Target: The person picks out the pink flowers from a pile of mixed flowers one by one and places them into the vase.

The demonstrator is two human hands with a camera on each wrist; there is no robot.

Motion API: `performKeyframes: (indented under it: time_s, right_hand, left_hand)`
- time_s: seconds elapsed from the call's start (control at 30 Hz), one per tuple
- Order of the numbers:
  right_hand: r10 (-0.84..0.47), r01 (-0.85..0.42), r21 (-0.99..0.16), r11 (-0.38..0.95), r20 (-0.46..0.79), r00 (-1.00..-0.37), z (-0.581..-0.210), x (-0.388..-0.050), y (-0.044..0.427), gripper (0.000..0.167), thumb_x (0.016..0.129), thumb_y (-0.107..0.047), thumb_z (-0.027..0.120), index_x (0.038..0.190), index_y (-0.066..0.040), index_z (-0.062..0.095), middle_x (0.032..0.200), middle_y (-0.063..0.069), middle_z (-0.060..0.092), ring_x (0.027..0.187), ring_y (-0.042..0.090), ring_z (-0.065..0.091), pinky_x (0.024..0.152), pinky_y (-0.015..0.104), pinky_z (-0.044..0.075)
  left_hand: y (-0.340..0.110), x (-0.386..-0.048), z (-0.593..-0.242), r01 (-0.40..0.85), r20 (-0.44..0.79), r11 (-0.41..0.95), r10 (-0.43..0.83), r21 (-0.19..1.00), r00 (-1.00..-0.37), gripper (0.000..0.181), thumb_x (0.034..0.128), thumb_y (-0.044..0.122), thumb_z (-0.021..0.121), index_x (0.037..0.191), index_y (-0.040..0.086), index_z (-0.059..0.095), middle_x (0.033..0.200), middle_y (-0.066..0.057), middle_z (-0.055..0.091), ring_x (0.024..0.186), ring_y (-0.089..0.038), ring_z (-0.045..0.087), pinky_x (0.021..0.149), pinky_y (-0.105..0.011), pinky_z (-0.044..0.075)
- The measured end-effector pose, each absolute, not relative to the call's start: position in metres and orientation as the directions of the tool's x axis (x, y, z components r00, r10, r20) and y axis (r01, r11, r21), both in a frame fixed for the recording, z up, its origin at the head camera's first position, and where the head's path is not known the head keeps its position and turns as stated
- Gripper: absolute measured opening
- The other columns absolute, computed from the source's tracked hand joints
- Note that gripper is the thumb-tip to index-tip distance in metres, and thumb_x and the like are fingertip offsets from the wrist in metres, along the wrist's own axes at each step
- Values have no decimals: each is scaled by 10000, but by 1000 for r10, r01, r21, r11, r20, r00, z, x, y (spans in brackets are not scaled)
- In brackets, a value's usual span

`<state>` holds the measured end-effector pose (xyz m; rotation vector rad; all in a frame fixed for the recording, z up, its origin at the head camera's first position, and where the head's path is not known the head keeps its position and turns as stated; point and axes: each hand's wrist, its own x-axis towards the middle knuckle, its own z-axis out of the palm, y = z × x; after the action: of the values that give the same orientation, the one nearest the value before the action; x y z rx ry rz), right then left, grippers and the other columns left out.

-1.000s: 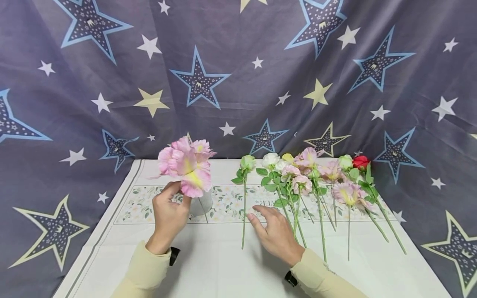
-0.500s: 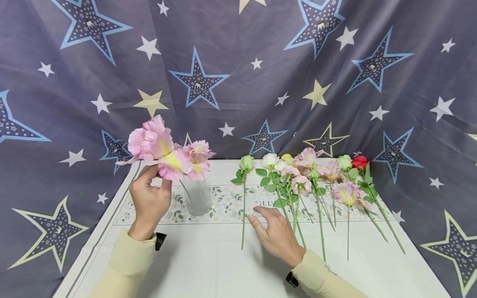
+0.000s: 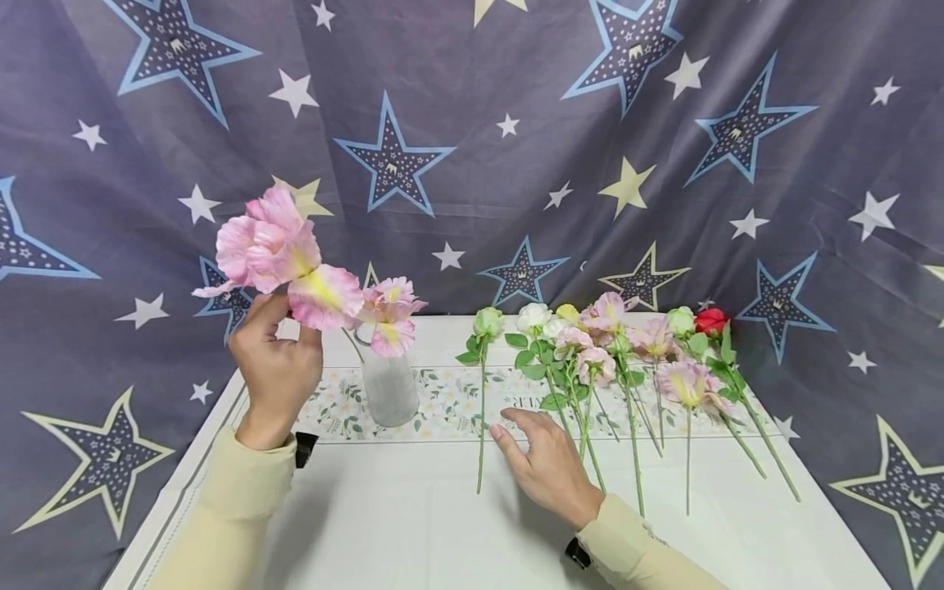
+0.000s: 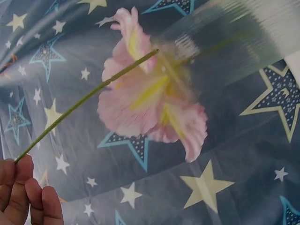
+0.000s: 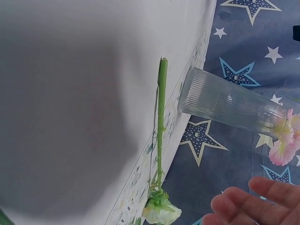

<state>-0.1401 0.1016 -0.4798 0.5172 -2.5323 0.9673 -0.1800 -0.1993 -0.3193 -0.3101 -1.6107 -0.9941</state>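
My left hand (image 3: 276,365) pinches the stem (image 4: 89,96) of a pink and yellow artificial iris (image 3: 273,246) just under its bloom. In the left wrist view the stem's free end lies in front of another pink iris (image 4: 136,103), whose bloom sits at the mouth of a clear ribbed glass vase (image 3: 389,389). The vase stands upright, to the right of my left hand. My right hand (image 3: 546,463) is low over the table with fingers relaxed, holding nothing. Close to its left lies a pale green rose (image 3: 488,324) on a long stem.
Several artificial flowers lie on the right of the white table (image 3: 413,508), among them a white rose (image 3: 534,315), a red rose (image 3: 712,321) and a pink iris (image 3: 689,383). A star-patterned curtain (image 3: 472,123) hangs behind and at both sides.
My left hand has moved left and up with the iris, from in front of the vase to beside it, so the vase now shows. The right hand has stayed in place.
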Motion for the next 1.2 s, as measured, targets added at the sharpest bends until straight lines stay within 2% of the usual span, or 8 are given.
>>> performKeyframes:
  time_s: [0.17,0.33,0.43,0.5,0.67,0.97,1.2]
  right_hand:
    - [-199,-460,-553,695,467,-862,-478,-140,102,442,1042,-456,571,1256,-98,716,1248,106,716,1188,313,655,1005,510,519]
    - [-197,-460,-558,691,467,-862,-478,-139,102,436,1042,-450,575,1249,-95,721,1243,103,719,1179,315,661,1001,508,523]
    - [-200,-464,-556,690,469,-860,-478,-139,102,436,1044,-448,573,1250,-93,719,1244,100,719,1176,315,662,1000,508,524]
    - [-203,-466,-555,689,469,-859,-478,-139,102,437,1045,-449,570,1253,-95,718,1244,98,719,1175,313,663,999,508,526]
    - [-203,-467,-552,691,471,-858,-478,-140,102,437,1045,-453,570,1257,-100,717,1244,94,720,1173,311,664,993,510,529]
    - [-201,-465,-556,689,470,-859,-479,-140,102,437,1043,-456,570,1255,-103,718,1240,94,721,1168,313,666,985,514,532]
    - [-197,-466,-555,689,475,-858,-480,-141,103,433,1042,-451,577,1240,-96,725,1232,94,725,1168,309,667,983,512,534]
  left_hand:
    - [-193,-175,-301,681,897,587,-338,438,-285,127,844,-37,622,795,-116,709,704,-251,609,750,61,479,688,-149,350]
    - [-194,-188,-305,699,900,577,-355,423,-251,132,837,-23,628,789,-97,726,650,-235,577,740,59,470,666,-148,328]
    - [-198,-200,-316,699,905,584,-354,412,-238,116,839,-10,660,790,-73,743,647,-234,578,727,10,475,666,-150,327]
    - [-201,-208,-325,697,908,589,-346,408,-238,95,834,-11,681,805,-55,760,674,-231,592,706,-78,501,680,-150,340]
    - [-204,-220,-351,670,904,608,-325,426,-280,64,837,-36,723,817,-20,783,712,-195,630,693,-279,559,719,-142,397]
    - [-208,-232,-390,596,855,619,-301,512,-422,80,833,-95,704,840,-50,771,733,-182,636,701,-280,580,702,-204,441]
    - [-211,-236,-412,552,830,638,-277,536,-485,33,822,-58,745,834,-64,775,787,-180,716,751,-324,575,742,-178,374]
